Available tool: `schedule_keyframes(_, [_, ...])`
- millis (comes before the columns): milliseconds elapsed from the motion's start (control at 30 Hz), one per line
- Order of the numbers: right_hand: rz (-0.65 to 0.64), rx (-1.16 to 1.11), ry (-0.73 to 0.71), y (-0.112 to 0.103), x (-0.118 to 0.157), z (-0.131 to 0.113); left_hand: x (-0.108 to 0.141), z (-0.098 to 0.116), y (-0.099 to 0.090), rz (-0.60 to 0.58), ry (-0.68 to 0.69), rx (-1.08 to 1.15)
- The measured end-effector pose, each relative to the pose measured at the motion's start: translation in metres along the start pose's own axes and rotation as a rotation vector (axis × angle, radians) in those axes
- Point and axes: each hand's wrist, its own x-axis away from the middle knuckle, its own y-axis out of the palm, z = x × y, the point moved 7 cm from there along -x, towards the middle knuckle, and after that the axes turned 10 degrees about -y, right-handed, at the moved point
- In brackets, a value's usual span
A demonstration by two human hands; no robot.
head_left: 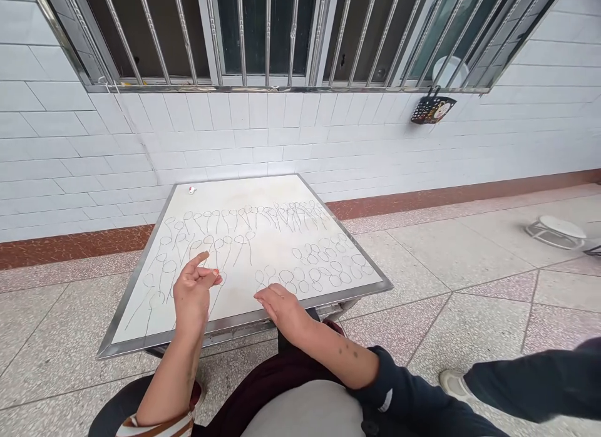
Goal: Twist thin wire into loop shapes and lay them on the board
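Note:
Many thin dark wire loops lie in rows on the white-topped table [277, 186]; some are round loops [286, 275], others are loops with long tails [239, 239]. Over the table's front left part, my left hand [192, 293] is raised with its fingertips pinched. A thin looped wire [215, 302] shows at its thumb tip, its tail running down toward the front edge. My right hand [282, 307] is at the front edge, fingers bent and pressed together, just below the round loops. Whatever is under those fingers is hidden.
A tiny white and red object [192, 190] lies in the far left corner. Behind the table are a tiled wall [263, 136] and a barred window. A patterned bag [432, 108] hangs from the bars. At right are a stool [558, 227] and another person's leg [530, 384].

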Motion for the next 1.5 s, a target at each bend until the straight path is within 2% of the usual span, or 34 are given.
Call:
schedule_keyframes(233, [-0.042, 0.013, -0.047, -0.004, 0.008, -0.002, 0.004, -0.002, 0.004, -0.017, -0.034, 0.004])
schedule_keyframes(433, [0.048, 0.016, 0.024, -0.025, -0.02, -0.005, 0.022, 0.008, 0.013, -0.078, 0.002, 0.015])
schedule_keyframes(633, [0.125, -0.101, 0.001, -0.015, -0.043, -0.019, 0.032, 0.008, 0.019, -0.103, 0.015, -0.004])
schedule_keyframes(967, [0.177, -0.183, -0.04, -0.013, -0.043, -0.017, 0.034, 0.004, 0.022, -0.131, 0.003, -0.01])
schedule_keyframes(1200, [0.078, -0.056, -0.145, -0.001, -0.041, -0.024, 0.033, -0.001, 0.018, -0.087, -0.026, -0.024])
schedule_keyframes(1500, [0.139, -0.136, -0.09, -0.001, -0.034, -0.027, 0.031, 0.006, 0.012, -0.046, 0.022, -0.037])
